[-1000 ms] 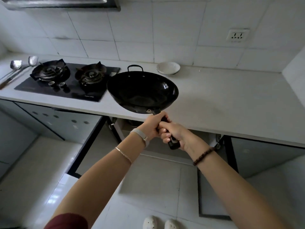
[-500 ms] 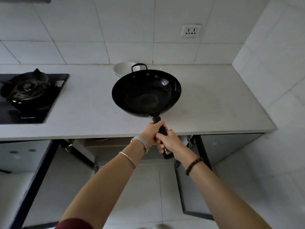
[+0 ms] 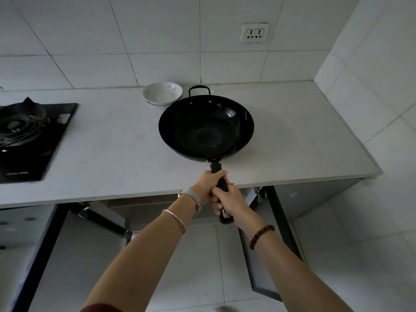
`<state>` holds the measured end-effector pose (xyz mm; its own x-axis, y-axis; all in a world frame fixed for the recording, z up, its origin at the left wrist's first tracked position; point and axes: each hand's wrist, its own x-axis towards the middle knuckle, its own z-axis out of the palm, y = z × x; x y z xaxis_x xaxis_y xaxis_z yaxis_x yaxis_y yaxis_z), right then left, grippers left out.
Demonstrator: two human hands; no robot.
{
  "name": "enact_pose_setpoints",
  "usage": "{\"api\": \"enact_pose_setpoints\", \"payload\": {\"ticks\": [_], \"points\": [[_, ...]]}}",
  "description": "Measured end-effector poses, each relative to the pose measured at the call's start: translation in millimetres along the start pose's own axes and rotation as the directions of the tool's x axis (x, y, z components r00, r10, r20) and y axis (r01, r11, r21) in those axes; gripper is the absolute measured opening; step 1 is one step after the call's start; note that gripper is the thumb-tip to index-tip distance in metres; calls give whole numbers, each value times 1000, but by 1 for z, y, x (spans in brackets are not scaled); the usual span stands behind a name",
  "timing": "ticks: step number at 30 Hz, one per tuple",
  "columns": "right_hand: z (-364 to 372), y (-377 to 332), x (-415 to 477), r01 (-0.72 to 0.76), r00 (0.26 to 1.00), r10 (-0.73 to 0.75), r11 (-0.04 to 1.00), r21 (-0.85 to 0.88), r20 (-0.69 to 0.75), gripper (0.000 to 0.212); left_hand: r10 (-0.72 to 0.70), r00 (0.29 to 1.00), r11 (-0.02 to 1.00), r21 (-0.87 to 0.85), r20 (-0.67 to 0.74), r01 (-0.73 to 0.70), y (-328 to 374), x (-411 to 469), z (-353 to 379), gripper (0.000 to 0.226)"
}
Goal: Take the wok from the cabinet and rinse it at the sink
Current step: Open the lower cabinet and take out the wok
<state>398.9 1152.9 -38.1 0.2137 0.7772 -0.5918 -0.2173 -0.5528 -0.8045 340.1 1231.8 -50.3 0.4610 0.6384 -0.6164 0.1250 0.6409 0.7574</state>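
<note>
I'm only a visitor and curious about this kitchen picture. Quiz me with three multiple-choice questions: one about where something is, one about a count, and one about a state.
1. Where is the white bowl relative to the wok?
A. inside it
B. on the counter beyond it, near the wall
C. hanging above it

2. How many hands grip the wok's handle?
A. none
B. one
C. two

3. The cabinet door below the counter is:
A. swung open
B. shut
C. taken off

Answers:
1 B: the bowl rests on the counter by the tiled wall.
2 C: the left hand and the right hand both wrap the handle.
3 A: the door stands out from the cabinet front.
</note>
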Motion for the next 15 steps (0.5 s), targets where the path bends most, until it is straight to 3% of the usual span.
{"api": "enact_pose_setpoints", "payload": {"ticks": [15], "points": [[10, 17, 10, -8, 1000, 8, 997, 81, 4, 6, 37, 999, 999, 30, 12, -38, -15, 13, -15, 20]]}}
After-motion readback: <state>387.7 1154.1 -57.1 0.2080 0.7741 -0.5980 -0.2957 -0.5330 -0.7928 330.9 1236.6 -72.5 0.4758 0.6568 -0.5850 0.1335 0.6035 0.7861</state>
